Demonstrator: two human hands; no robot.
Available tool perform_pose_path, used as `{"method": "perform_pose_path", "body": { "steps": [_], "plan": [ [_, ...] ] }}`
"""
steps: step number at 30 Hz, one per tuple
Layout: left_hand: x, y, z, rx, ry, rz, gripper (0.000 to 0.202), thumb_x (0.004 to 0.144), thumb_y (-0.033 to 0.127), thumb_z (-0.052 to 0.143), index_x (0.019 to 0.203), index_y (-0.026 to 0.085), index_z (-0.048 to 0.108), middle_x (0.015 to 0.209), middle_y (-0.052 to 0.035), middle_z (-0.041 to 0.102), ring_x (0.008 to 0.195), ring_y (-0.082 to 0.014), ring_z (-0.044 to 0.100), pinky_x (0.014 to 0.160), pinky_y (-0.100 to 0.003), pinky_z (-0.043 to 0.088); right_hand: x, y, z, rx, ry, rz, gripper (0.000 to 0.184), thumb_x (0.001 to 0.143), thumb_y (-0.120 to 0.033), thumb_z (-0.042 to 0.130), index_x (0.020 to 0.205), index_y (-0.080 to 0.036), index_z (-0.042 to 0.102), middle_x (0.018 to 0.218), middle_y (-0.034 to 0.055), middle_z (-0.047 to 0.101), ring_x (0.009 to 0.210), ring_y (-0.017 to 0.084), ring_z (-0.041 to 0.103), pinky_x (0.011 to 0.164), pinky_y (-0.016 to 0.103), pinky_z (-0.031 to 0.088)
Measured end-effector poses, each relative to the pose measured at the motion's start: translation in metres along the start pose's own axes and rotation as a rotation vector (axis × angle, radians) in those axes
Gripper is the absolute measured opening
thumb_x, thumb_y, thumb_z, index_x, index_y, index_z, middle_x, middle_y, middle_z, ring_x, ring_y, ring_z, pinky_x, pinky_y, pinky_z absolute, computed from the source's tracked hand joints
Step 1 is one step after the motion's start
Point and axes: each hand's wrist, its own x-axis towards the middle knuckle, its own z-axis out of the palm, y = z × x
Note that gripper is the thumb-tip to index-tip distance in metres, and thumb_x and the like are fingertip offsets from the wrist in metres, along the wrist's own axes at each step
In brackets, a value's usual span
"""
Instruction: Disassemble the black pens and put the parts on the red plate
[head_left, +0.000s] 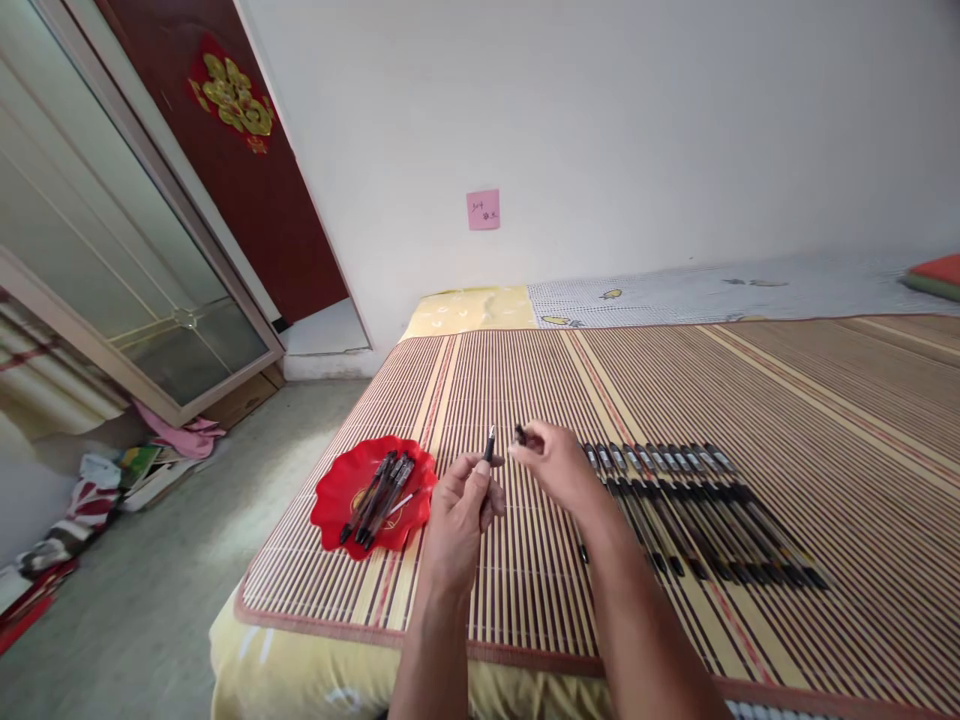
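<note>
Head view: L hand (461,495) closed, thumb and fingers pinching a pen (489,445) approx. upright, bare pale tip at top, dark section below; lower end hidden in the grip. R hand (559,462) just beside it, to the R; thumb and fingertips closed on a small blk part (520,435), exact type can't be confirmed, mostly covered by fingers. Pen tip and blk part apart, w/ a small gap between. Both hands raised over a striped slat mat (525,580), laid on a bed w/ yellow cover (277,665). To L of L hand, near it: red dish (328,500), scalloped rim, holding several dk pens (382,500) lying side by side, plus one thin white stick (401,503). To R of R hand: long row of pens (697,510), laid approx. parallel on mat, slanted, blk ends nearest the wearer; part of row hidden behind R forearm. Background: white wall w/ pink note (483,210), handwriting too small to read; dk red door (217,140) w/ gold-and-red ornament (234,95); glass-panelled cabinet door (120,210) at far L.
</note>
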Motion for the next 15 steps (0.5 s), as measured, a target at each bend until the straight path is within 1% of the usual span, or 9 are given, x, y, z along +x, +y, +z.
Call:
{"method": "perform_pose_path", "body": {
  "steps": [3, 5, 8, 11, 15],
  "plan": [
    [-0.001, 0.001, 0.002, 0.02, -0.013, -0.016, 0.038, 0.089, 0.049, 0.072, 0.098, 0.012, 0.066, 0.057, 0.005, 0.054, 0.048, -0.0055, 0.031, 0.048, -0.021, 0.019, -0.002, -0.008, -0.014, 0.545, 0.144, -0.103, 0.028, 0.087, -0.046, 0.07, 0.092, -0.018, 0.067, 0.084, 0.0043, 0.07, 0.076, 0.018, 0.066, 0.068, 0.03, 0.05],
    [-0.001, 0.001, 0.002, 0.031, -0.016, -0.02, 0.04, 0.088, 0.051, 0.072, 0.097, 0.013, 0.066, 0.057, 0.005, 0.054, 0.047, -0.0056, 0.031, 0.048, -0.021, 0.018, -0.004, -0.012, -0.02, 0.746, 0.188, -0.116, 0.034, 0.083, -0.05, 0.075, 0.092, -0.018, 0.069, 0.085, 0.0047, 0.071, 0.078, 0.018, 0.067, 0.07, 0.031, 0.053],
    [-0.001, 0.002, 0.002, 0.055, -0.029, -0.034, 0.041, 0.087, 0.053, 0.073, 0.097, 0.014, 0.066, 0.057, 0.0046, 0.055, 0.047, -0.0063, 0.034, 0.048, -0.021, 0.02, -0.006, -0.015, -0.023, 0.843, 0.203, -0.125, 0.033, 0.082, -0.05, 0.078, 0.09, -0.019, 0.07, 0.087, 0.0046, 0.072, 0.079, 0.017, 0.067, 0.07, 0.03, 0.054],
    [-0.001, 0.002, 0.003, 0.065, -0.042, -0.051, 0.043, 0.085, 0.055, 0.074, 0.097, 0.015, 0.066, 0.056, 0.0048, 0.054, 0.048, -0.0072, 0.037, 0.05, -0.021, 0.022, -0.007, -0.016, -0.023, 0.859, 0.183, -0.138, 0.03, 0.084, -0.049, 0.077, 0.089, -0.019, 0.07, 0.087, 0.0041, 0.072, 0.079, 0.016, 0.067, 0.07, 0.029, 0.054],
    [-0.001, 0.002, 0.004, 0.079, -0.05, -0.06, 0.045, 0.083, 0.056, 0.075, 0.096, 0.015, 0.065, 0.055, 0.005, 0.054, 0.048, -0.0074, 0.036, 0.05, -0.022, 0.022, -0.008, -0.017, -0.025, 0.835, 0.136, -0.163, 0.029, 0.086, -0.048, 0.076, 0.09, -0.019, 0.072, 0.086, 0.0033, 0.072, 0.079, 0.015, 0.067, 0.073, 0.028, 0.053]
  ]
}}
